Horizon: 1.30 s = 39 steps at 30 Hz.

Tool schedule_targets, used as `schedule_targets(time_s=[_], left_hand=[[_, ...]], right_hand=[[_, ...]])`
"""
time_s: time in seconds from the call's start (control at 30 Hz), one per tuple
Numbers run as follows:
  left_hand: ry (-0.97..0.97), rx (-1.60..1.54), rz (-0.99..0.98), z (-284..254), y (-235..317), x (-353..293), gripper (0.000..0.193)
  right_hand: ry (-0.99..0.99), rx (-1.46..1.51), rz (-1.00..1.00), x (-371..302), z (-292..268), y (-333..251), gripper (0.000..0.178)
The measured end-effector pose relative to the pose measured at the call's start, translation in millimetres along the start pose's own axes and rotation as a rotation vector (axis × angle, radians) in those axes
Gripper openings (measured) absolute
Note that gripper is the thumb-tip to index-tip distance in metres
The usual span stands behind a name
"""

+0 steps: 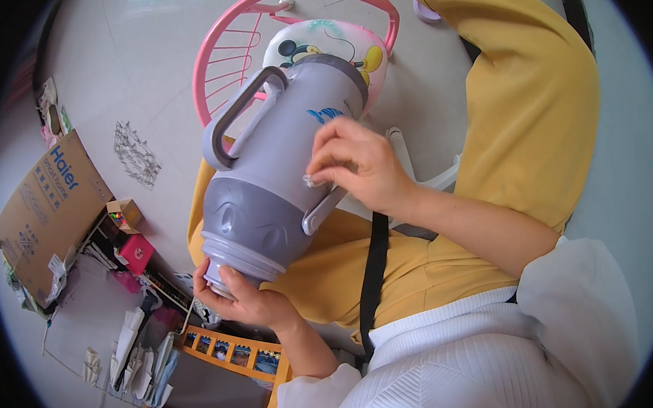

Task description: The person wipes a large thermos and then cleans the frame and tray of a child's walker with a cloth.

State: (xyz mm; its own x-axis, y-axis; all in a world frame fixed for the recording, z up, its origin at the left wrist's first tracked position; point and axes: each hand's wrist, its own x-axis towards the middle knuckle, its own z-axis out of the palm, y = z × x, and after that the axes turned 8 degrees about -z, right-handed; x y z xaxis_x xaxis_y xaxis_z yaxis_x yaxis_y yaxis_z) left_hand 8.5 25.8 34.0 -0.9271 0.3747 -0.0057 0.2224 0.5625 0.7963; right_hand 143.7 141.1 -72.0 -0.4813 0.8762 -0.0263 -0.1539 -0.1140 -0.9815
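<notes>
A large lavender-grey thermos jug (292,131) lies tilted, with its neck toward me and its base over a small pink chair's seat. My left hand (246,302) is closed round the pale neck at its near end. A dark grey side handle (235,120) stands out on the left, and a lighter carrying handle (319,213) shows on the right, by the shoulder. Over the jug's right side, my right hand (361,161) pinches a small white wad (309,180) between thumb and fingers. Whether the wad touches the jug's wall I cannot tell.
The child's chair (200,69) has a pink tube frame and a cartoon-printed seat. At the left are a large cardboard box (54,213), a small open box (124,215) and a rack of papers (138,358). An orange frame (227,352) stands at lower left.
</notes>
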Motion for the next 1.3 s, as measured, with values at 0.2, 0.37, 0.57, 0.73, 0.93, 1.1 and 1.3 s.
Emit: schedule_targets(time_s=[0.2,0.37,0.57,0.73,0.93,1.1,1.3], left_hand=[[0.005,0.075,0.056,1,-1,-1,0.026],[0.008,0.063,0.073,-1,-5,-2,0.027],[0.004,0.045,0.042,0,-2,-6,0.028],[0.021,0.069,0.073,3,-1,-6,0.028],[0.009,0.066,0.056,2,-1,-5,0.027],[0.019,0.058,0.057,0,-4,-6,0.027],[0.037,0.096,0.083,2,-3,-8,0.027]], right_hand=[[-0.01,0.018,0.048,23,4,-14,0.004],[-0.014,-0.038,0.088,28,-2,-8,0.003],[-0.094,-0.048,0.114,29,0,-24,0.007],[-0.066,-0.097,0.137,29,-3,-15,0.007],[-0.015,-0.253,0.135,35,-11,-8,0.008],[-0.095,-0.064,0.228,31,-3,-28,0.009],[-0.036,-0.042,0.172,32,1,-19,0.01]])
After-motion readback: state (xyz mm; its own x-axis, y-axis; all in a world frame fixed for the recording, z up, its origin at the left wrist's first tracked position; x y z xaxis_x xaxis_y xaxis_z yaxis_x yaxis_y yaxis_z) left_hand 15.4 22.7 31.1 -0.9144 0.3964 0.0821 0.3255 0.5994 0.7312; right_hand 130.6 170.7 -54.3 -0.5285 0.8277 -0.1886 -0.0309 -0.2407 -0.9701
